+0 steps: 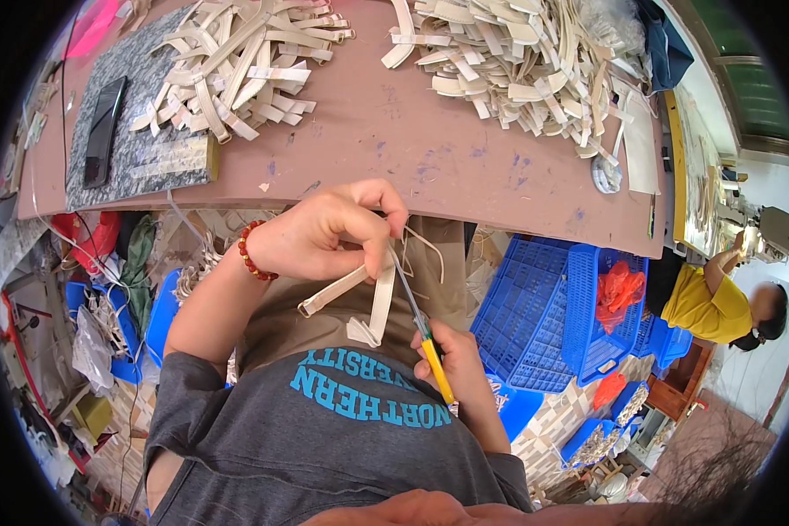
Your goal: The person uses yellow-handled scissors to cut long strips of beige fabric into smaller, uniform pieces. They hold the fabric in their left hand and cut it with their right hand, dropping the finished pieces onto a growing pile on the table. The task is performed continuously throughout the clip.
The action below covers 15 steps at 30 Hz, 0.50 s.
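- The left hand [333,232] is pinching cream strapping [383,298] between thumb and finger, probably steadying it; lengths are dangling below that hand.
- The right hand [458,355] is curling closed around a yellow-handled tool [434,358], whose slim metal end is pointing toward the left hand's pinch, likely for control.
- Beyond the left hand, a strap heap [245,70] is lying on the table [351,149], seemingly within reach.

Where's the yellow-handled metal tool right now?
In the head view, the yellow-handled metal tool is just right of centre, in the right hand, its tip close to the flat cream strap pinched in the left hand.
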Motion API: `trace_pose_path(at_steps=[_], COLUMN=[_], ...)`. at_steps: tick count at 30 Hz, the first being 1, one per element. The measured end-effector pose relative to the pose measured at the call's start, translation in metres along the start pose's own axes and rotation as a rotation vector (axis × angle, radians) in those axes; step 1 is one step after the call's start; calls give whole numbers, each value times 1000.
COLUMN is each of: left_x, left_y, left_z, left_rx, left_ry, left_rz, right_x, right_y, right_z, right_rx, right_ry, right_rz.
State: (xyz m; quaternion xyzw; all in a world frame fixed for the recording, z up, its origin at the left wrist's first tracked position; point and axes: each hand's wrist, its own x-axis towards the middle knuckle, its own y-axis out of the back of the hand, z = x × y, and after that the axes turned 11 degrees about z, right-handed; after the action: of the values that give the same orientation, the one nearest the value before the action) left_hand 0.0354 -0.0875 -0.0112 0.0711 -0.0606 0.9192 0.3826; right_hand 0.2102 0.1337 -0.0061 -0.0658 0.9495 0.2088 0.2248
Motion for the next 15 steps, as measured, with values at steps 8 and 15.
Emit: trace_pose_path(at_steps=[8,15], left_x=[3,6], left_y=[-1,-1], left_z=[3,4], left_rx=[29,88], left_ry=[-32,-50], left_rz=[-79,-114], right_x=[1,4], right_y=[3,2], right_z=[6,-1], right_rx=[-54,-81], right_ry=[104,125], right_rz=[27,64])
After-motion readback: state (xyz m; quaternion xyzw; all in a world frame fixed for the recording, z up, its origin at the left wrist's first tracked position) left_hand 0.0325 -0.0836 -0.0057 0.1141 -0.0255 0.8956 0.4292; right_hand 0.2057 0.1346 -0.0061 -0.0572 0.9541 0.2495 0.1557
